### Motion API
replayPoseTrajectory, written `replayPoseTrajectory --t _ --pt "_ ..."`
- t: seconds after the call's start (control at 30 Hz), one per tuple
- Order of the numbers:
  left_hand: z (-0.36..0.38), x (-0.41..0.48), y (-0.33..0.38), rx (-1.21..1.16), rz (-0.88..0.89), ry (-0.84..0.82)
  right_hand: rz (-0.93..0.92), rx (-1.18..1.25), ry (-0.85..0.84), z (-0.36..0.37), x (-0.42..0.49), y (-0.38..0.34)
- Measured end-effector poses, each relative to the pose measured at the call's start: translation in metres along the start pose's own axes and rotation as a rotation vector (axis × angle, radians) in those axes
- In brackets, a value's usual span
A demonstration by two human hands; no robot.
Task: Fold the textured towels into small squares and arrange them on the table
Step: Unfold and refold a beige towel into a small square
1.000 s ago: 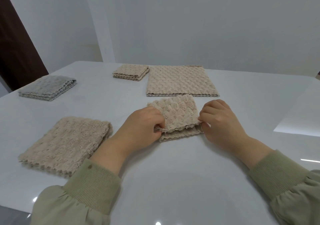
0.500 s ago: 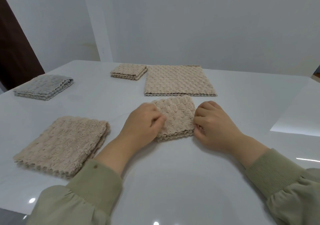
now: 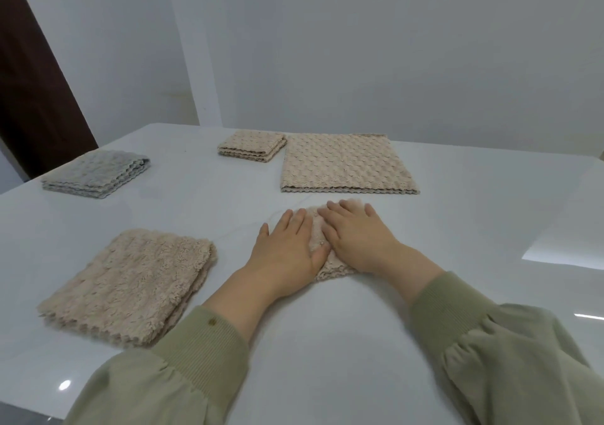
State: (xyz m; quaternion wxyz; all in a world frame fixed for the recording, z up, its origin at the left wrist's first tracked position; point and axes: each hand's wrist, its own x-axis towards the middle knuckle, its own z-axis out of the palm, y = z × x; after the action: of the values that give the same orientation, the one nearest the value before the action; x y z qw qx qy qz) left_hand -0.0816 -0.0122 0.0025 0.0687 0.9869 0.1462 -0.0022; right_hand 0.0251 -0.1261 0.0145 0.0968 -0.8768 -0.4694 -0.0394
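Note:
A small folded beige towel [image 3: 317, 236] lies in the middle of the white table [image 3: 457, 228]. My left hand [image 3: 289, 245] and my right hand [image 3: 358, 235] lie flat on it side by side, fingers straight, and cover most of it. A larger folded beige towel [image 3: 130, 284] lies at the near left. A flat beige towel [image 3: 346, 163] is spread behind my hands. A small folded beige square [image 3: 251, 146] sits to the left of that one. A folded grey towel [image 3: 98, 173] lies at the far left.
The table's left edge runs past the grey towel, with a dark door [image 3: 29, 75] beyond it. A white wall [image 3: 392, 49] stands right behind the table's far edge. Bare table surface stretches to the right of my hands.
My hands let go of the small towel's edges and now lie flat on top of it, fingers straight. The towel's raised top layer has come down flat.

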Motion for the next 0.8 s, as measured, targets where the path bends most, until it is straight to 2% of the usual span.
replayPoseTrajectory --t 0.07,0.33,0.47,0.57,0.63,0.7,0.8 --pt "-0.005 0.001 -0.001 0.033 -0.003 -0.050 0.085 -0.001 -0.122 0.006 0.001 0.005" --pt "-0.019 0.005 0.005 0.049 -0.019 -0.103 0.227 0.090 -0.156 0.003 -0.003 0.016" --pt "-0.018 0.008 0.011 0.016 -0.074 -0.008 0.266 0.111 -0.164 0.003 -0.004 0.020" --pt "-0.018 0.015 0.023 -0.029 -0.138 0.161 0.266 0.102 -0.145 0.005 -0.004 0.018" --pt "-0.015 0.021 0.025 -0.064 -0.109 0.238 0.266 0.116 -0.136 0.006 -0.004 0.019" --pt "-0.009 0.026 0.022 -0.040 -0.029 0.159 0.270 0.152 -0.132 0.007 -0.003 0.021" --pt "-0.005 0.029 0.014 -0.026 -0.006 0.013 0.324 0.212 -0.104 0.007 0.001 0.029"
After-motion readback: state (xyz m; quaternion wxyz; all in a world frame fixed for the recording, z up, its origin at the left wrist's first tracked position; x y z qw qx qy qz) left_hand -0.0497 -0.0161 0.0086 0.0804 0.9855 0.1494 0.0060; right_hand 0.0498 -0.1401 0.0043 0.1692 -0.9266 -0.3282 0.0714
